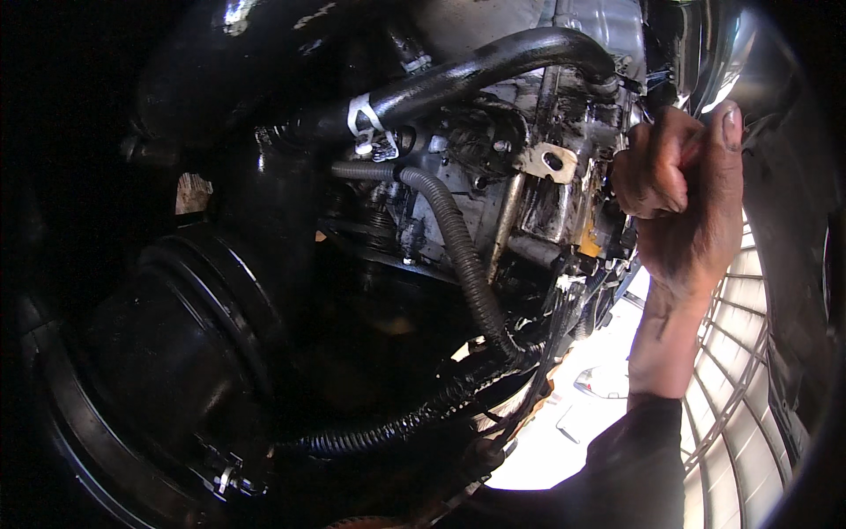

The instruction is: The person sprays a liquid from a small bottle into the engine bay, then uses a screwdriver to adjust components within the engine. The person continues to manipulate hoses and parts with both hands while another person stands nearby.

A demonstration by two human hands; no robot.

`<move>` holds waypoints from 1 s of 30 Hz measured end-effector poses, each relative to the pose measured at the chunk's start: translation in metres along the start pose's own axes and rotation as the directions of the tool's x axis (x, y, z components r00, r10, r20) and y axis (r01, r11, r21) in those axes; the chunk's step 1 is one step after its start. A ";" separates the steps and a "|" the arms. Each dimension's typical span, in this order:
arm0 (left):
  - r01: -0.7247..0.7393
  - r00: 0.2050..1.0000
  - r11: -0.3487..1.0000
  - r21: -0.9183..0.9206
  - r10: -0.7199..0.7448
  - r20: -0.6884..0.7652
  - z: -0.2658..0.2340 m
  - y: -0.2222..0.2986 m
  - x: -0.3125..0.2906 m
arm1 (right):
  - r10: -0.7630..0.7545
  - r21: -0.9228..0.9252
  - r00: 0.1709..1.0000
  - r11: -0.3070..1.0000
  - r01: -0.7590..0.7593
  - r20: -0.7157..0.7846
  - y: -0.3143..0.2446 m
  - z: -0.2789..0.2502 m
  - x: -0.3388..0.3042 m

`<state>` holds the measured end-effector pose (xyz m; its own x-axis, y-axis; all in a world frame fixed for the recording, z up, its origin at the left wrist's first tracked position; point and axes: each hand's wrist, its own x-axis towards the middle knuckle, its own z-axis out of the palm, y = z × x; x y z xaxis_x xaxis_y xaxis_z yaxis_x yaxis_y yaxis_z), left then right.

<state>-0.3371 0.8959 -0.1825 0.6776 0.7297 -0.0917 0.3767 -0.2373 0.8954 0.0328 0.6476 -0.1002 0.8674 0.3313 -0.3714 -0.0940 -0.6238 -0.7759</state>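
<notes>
My right hand (683, 176) is raised at the upper right, beside the oily metal side of an engine (560, 207). Its fingers are curled in and the thumb points up, so the hand is closed. Whatever the fingers may grip is hidden. A dark sleeve (630, 450) covers the forearm below the wrist. Left of the fist, a metal bracket with an oval hole (551, 162) sticks out from the engine. A thick black hose (480, 70) arches above, with a white tag (363, 115) around it. My left hand is out of the picture.
A ribbed grey conduit (454, 220) curves down to a black corrugated one (379, 436). Dark cables (542, 370) run below the engine. At the lower left is a large round black housing (167, 326). A pale slatted grille (731, 353) stands right of the forearm.
</notes>
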 end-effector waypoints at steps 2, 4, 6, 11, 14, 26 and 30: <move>-0.002 1.000 1.000 -0.003 0.002 0.001 -0.001 0.000 0.001 | -0.027 -0.156 0.999 0.988 0.021 -0.033 0.009 0.003 0.002; -0.011 1.000 1.000 0.003 0.011 0.000 -0.001 0.000 0.000 | -0.092 -0.159 0.994 0.984 0.083 -0.051 0.019 0.007 0.004; -0.005 1.000 1.000 -0.001 0.005 0.007 -0.002 0.000 0.001 | -0.052 0.076 0.997 0.995 0.057 -0.065 -0.003 0.003 0.000; -0.017 1.000 1.000 -0.001 0.017 0.000 -0.004 0.000 0.002 | -0.020 -0.001 0.989 1.000 0.020 -0.146 0.014 0.000 0.002; -0.020 1.000 1.000 -0.006 0.020 -0.003 -0.004 0.000 0.004 | -0.089 0.096 0.988 0.990 0.101 -0.123 0.013 -0.008 0.000; -0.071 0.997 0.997 -0.007 0.071 -0.031 -0.003 0.004 0.002 | -0.370 0.314 0.925 0.892 0.326 0.091 0.014 -0.007 -0.022; -0.070 0.997 0.997 -0.044 0.068 -0.046 -0.006 0.008 0.005 | -0.556 0.007 0.831 0.831 0.556 0.030 0.033 0.001 -0.078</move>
<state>-0.3349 0.9015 -0.1725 0.6721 0.7404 -0.0103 0.2998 -0.2594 0.9181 -0.0381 0.6019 -0.0969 0.7580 0.6434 0.1075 0.4008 -0.3293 -0.8549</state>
